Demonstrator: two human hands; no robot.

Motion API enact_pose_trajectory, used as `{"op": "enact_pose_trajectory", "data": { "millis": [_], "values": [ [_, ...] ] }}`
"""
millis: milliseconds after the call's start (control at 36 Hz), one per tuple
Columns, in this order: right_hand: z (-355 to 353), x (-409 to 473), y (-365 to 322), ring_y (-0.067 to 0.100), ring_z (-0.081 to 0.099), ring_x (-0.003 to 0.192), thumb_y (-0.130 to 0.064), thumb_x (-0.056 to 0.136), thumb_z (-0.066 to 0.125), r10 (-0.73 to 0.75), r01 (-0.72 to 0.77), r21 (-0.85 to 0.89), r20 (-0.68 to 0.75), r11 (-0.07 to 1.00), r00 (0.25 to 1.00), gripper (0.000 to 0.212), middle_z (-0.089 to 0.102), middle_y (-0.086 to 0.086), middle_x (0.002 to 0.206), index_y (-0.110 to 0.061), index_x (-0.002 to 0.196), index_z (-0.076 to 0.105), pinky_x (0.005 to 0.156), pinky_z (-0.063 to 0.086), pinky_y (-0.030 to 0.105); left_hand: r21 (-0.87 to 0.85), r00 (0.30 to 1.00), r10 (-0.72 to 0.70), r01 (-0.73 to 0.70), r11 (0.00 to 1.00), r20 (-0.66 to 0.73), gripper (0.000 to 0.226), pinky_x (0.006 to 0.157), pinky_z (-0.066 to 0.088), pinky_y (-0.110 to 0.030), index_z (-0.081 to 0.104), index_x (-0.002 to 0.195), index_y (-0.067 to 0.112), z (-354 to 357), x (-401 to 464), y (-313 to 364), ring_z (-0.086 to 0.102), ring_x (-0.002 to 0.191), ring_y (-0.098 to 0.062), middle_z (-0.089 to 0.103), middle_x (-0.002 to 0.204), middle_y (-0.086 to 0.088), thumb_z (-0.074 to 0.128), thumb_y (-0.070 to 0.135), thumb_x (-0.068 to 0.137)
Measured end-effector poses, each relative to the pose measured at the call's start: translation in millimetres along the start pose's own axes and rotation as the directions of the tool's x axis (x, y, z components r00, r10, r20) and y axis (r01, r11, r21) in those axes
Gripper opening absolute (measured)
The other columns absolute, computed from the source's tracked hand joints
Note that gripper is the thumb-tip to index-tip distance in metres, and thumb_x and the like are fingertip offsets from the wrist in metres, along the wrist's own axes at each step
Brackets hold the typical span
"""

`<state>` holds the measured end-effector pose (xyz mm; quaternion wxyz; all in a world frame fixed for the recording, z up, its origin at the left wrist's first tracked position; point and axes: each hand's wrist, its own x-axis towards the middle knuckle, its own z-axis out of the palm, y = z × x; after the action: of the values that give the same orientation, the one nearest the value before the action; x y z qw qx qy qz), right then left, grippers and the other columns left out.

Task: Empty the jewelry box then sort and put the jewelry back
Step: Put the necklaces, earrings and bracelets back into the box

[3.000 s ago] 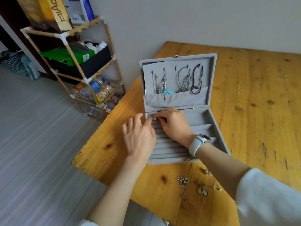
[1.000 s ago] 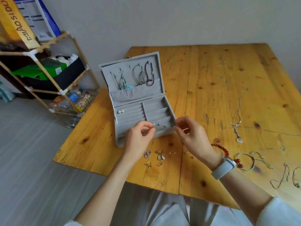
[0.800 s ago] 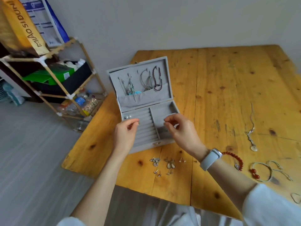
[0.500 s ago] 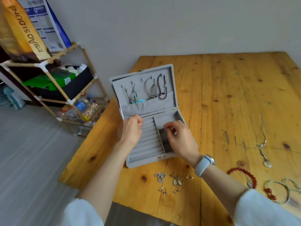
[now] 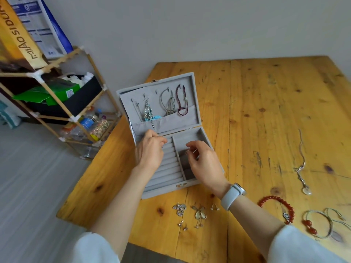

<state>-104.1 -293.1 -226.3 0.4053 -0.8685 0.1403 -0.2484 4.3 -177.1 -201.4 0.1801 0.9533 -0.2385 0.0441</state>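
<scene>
Two hands over the open grey jewelry box [image 5: 196, 103], which sits at about 9 o'clock on the wooden table [image 5: 266, 111], lid up. Left hand [image 5: 150, 150] at the far end of the ring-roll rows, fingers curled with tips bunched together; whether it holds anything can't be told. Right hand [image 5: 204, 162] over the box's right-side compartments, thumb and forefinger pinching a small silver earring [image 5: 190, 151], other fingers loosely curled. White smartwatch [image 5: 232, 195] on the right wrist.

Lid pocket holds hanging pieces: silver dangle earrings [image 5: 148, 111], grey cord necklace [image 5: 169, 103], dark purple bead strand [image 5: 181, 100].

On the table at 6 o'clock of the box, just beside its front edge: a silver cluster piece [image 5: 179, 208], a pair of pale teardrop earrings [image 5: 198, 215], small studs [image 5: 183, 225]. At 4 o'clock of the box, well apart from it: red bead bracelet [image 5: 277, 202], cord bracelet with red beads [image 5: 317, 224]. At 3 o'clock of the box, a silver chain necklace with pale pendant [image 5: 302, 166].

Off the table at 9 to 10 o'clock: a wooden-frame shelf [image 5: 83, 111] with boxes and bottles.
</scene>
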Motion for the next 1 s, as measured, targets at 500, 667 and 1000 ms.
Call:
{"op": "enact_pose_trajectory", "data": {
  "millis": [500, 667, 1000],
  "values": [
    [11.6, 33.1, -9.5, 0.015, 0.057, 0.080, -0.014, 0.088, 0.055, -0.007, 0.009, -0.022, 0.067, 1.000, 0.998, 0.017, 0.066, 0.000, 0.096, -0.012, 0.104, 0.062, 0.076, 0.048, 0.031, 0.105, 0.918, 0.128, -0.095, 0.990, -0.377, 0.034, 0.076, 0.043, -0.041, 0.068, 0.101, 0.015, 10.9, -49.0, -14.3, 0.054, 0.103, -0.027, 0.063, 0.113, -0.004, 0.073, 0.008, 0.068],
    [26.8, 56.8, -12.7, 0.024, 0.062, 0.089, -0.016, 0.086, 0.058, 0.016, 0.003, -0.120, 0.152, 0.993, 0.988, 0.014, 0.069, 0.004, 0.098, -0.015, 0.098, 0.065, 0.081, 0.049, 0.039, 0.093, 0.931, -0.041, 0.080, 0.992, -0.363, 0.066, 0.086, 0.037, -0.046, 0.051, 0.126, 0.006, 14.3, -57.0, -16.9, 0.046, 0.114, -0.031, 0.050, 0.132, -0.013, 0.074, 0.019, 0.066],
    [40.7, 65.1, -18.6, 0.028, 0.063, 0.094, -0.012, 0.084, 0.059, -0.023, 0.039, -0.090, 0.172, 0.995, 0.985, 0.015, 0.072, 0.009, 0.095, -0.014, 0.093, 0.071, 0.085, 0.048, 0.040, 0.087, 0.948, -0.104, 0.136, 0.987, -0.301, 0.077, 0.084, 0.043, -0.049, 0.045, 0.130, -0.004, 23.2, -56.0, -21.6, 0.055, 0.108, -0.035, 0.053, 0.129, -0.018, 0.076, 0.023, 0.065]
  ]
}}
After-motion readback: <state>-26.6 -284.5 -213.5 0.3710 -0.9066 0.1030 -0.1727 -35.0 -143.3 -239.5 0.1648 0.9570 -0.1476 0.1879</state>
